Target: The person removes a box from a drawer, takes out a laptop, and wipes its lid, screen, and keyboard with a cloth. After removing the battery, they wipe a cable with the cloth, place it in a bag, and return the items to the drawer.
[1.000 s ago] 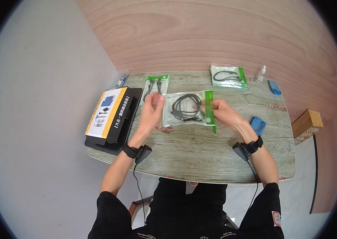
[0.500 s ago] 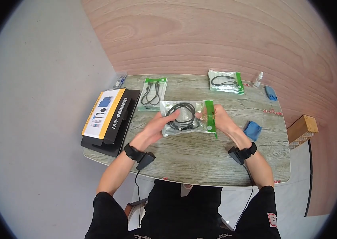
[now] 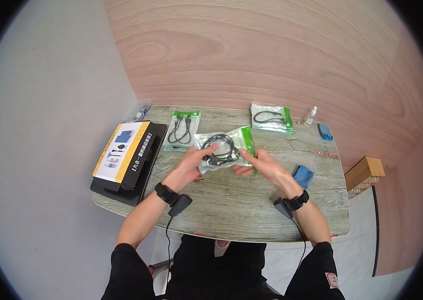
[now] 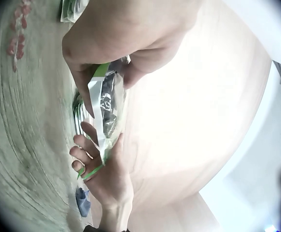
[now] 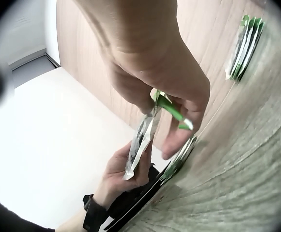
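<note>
Head view showed the bag (image 3: 224, 149) lying lengthwise between the gripping left hand (image 3: 190, 164) and the right hand (image 3: 267, 166) pinching its green end (image 3: 247, 137).

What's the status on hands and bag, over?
Left hand gripping cable bag. Right hand around its green end. Bag held above table; no obstruction visible.

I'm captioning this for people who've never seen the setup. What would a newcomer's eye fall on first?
Probably the clear packet with a coiled black cable, gripped by the left hand above the table, the right hand at its green end. Next would likely come the black box with its yellow-and-white panel on the table's left side, then the blue cloth right of the hands.
</note>
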{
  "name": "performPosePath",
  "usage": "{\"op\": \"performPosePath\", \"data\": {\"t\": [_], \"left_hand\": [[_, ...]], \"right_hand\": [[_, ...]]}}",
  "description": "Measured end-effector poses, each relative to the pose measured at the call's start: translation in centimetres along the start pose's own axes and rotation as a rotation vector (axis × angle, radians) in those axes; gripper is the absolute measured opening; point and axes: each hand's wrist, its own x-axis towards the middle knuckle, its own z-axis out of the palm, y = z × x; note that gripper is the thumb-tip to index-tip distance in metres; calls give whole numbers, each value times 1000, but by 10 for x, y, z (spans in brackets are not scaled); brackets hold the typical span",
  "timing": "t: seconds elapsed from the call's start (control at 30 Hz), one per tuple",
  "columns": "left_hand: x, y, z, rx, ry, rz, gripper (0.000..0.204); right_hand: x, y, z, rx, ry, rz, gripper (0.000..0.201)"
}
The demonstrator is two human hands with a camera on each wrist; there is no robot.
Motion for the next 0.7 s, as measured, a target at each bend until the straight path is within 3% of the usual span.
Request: {"op": "performPosePath", "data": {"t": [0.07,0.23,0.37,0.47,0.5,0.67,0.7], "left_hand": [[9,-1,-3,-3,-11,-58,32],[31,-10,-13,-87,-22,-49,40],[38,-12,-19,142,233,139,53],[34,-13,-33,1109,454,668,53],[32,-10,-36,1199,458,741,55],[24,-7,-55,1682,514,792,60],[27,-10,-64,1775,543,813,62]], "right_hand": [[4,5,-1,79,-60,28,47],[20,13,-7,86,57,30,41],[54,10,-26,79,202,48,35],[90,5,-42,69,262,113,35],[101,6,-43,78,282,129,36],[146,16,-43,0,358,141,47],[155,19,-46,-239,419,70,48]]}}
